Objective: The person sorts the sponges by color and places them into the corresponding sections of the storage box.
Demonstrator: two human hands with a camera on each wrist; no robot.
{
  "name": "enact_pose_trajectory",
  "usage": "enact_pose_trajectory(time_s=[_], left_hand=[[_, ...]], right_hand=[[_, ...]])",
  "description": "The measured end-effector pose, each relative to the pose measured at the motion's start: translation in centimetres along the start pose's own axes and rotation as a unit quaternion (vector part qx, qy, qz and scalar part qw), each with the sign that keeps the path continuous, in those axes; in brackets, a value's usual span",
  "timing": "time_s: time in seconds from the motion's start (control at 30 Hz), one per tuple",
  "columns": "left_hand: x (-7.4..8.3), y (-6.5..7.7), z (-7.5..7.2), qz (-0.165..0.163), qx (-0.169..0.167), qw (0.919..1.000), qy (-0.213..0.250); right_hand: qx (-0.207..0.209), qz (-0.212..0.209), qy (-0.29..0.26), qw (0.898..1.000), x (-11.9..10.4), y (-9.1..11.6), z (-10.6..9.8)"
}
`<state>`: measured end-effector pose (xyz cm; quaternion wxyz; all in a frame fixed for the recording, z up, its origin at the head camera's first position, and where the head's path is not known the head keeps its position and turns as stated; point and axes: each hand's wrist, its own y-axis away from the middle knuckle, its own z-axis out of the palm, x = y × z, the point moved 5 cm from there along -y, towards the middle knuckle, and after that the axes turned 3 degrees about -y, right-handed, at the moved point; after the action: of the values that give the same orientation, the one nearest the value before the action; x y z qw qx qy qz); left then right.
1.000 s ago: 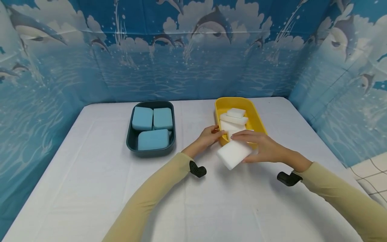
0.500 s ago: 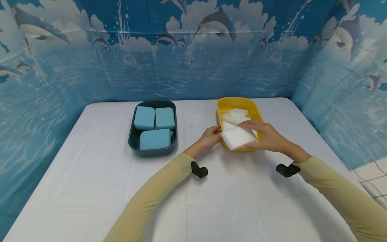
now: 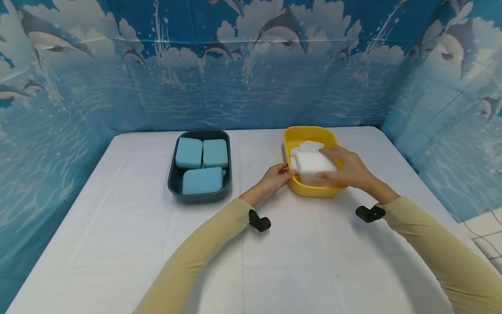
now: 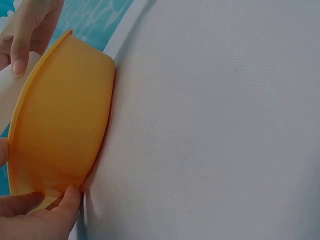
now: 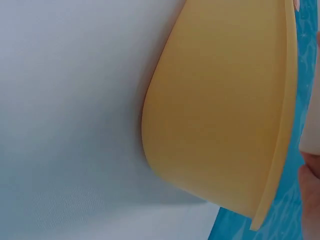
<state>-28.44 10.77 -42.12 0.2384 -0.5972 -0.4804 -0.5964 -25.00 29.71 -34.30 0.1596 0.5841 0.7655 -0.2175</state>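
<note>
My right hand (image 3: 347,169) grips a white sponge block (image 3: 313,163) between thumb and fingers, over the near part of a yellow basin (image 3: 315,192). Several more white sponges (image 3: 311,145) lie inside, partly hidden by the held one. At the basin's left side, my left hand (image 3: 272,179) holds the rim. The left wrist view has that left hand (image 4: 40,220) with its fingers against the yellow wall (image 4: 70,110), and the right hand (image 4: 32,30) beyond the rim. From the right wrist, the held sponge (image 5: 312,125) shows just past the rim.
A dark teal basin (image 3: 201,198) stands to the left, with light blue sponges (image 3: 201,180) in it. Both basins are near the far edge of a table with a white cloth (image 3: 243,270). A dolphin-print curtain (image 3: 251,96) hangs behind and at the sides.
My right hand has carried the white sponge from in front of the yellow basin up and away from me, over its inside. The left hand has stayed at the basin's side.
</note>
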Motion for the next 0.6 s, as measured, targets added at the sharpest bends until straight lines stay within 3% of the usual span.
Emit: enact_pose_trajectory(time_s=[0.17, 0.6], left_hand=[[0.0, 0.0, 0.0, 0.0, 0.0, 1.0, -0.003], [-0.1, 0.0, 0.0, 0.001, 0.004, 1.0, 0.001]], right_hand=[[0.004, 0.022, 0.0, 1.0, 0.2, -0.5, 0.4], [0.018, 0.015, 0.036, 0.999, 0.7, -1.1, 1.3]])
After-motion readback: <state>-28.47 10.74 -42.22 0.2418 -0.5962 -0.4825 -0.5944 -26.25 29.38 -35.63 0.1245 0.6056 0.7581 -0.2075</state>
